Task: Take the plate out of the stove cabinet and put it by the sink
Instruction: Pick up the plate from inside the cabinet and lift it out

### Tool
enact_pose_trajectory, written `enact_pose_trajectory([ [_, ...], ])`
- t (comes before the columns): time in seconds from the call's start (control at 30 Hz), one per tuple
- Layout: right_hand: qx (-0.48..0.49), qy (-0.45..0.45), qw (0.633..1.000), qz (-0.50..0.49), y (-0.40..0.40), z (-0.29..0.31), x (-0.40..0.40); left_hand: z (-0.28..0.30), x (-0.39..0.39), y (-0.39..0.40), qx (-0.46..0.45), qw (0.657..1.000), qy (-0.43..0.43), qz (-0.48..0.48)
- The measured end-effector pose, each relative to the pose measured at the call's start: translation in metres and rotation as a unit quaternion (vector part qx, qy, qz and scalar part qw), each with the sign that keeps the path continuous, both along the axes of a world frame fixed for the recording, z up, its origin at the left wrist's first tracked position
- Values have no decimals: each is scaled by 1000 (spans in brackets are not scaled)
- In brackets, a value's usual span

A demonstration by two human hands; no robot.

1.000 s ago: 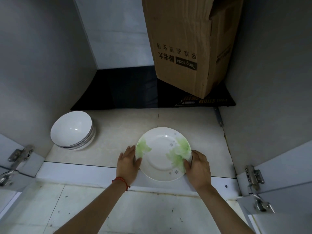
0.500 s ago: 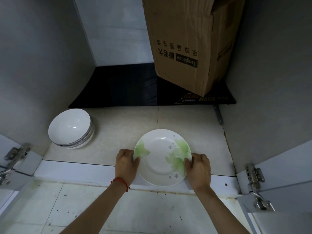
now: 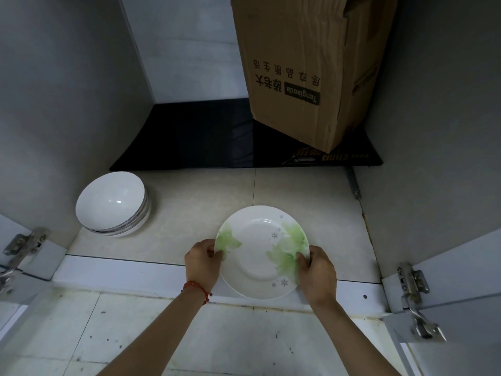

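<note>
A white plate [image 3: 259, 253] with green leaf prints is held at the front lip of the open cabinet, its near edge reaching out over the white sill. My left hand [image 3: 203, 263] grips its left rim, thumb on top. My right hand [image 3: 317, 272] grips its right rim the same way. The plate is tilted slightly toward me and appears lifted off the beige cabinet floor [image 3: 206, 202].
A stack of white bowls [image 3: 113, 203] sits at the left on the cabinet floor. A tall cardboard box [image 3: 303, 66] stands at the back right on a black mat [image 3: 189, 137]. Open cabinet doors with metal hinges [image 3: 413, 280] flank both sides. Tiled kitchen floor [image 3: 162, 335] lies below.
Both hands have closed around the plate's rims and drawn it toward me, from flat on the cabinet floor to out over the sill.
</note>
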State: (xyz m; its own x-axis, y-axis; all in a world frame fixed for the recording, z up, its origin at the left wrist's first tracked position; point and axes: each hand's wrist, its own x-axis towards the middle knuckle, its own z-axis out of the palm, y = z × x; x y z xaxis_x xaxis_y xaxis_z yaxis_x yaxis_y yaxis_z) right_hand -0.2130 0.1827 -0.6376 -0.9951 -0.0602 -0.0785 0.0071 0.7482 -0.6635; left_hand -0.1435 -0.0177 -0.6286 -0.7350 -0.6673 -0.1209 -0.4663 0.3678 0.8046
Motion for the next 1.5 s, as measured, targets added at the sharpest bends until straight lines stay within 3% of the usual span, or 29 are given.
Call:
enact_pose_trajectory([
  [0.33,-47,25,999,3,6,19,1,18,9,5,26,999,33,9],
  [0.9,-106,79,991,-3,15,122,15,128,27,8,17,997,70,15],
  [1.23,-163,87,982,-33,17,182,24,190,27,1,65,994,91,5],
  [1.5,-156,77,984,-42,24,215,24,212,20,2,64,994,92,7],
])
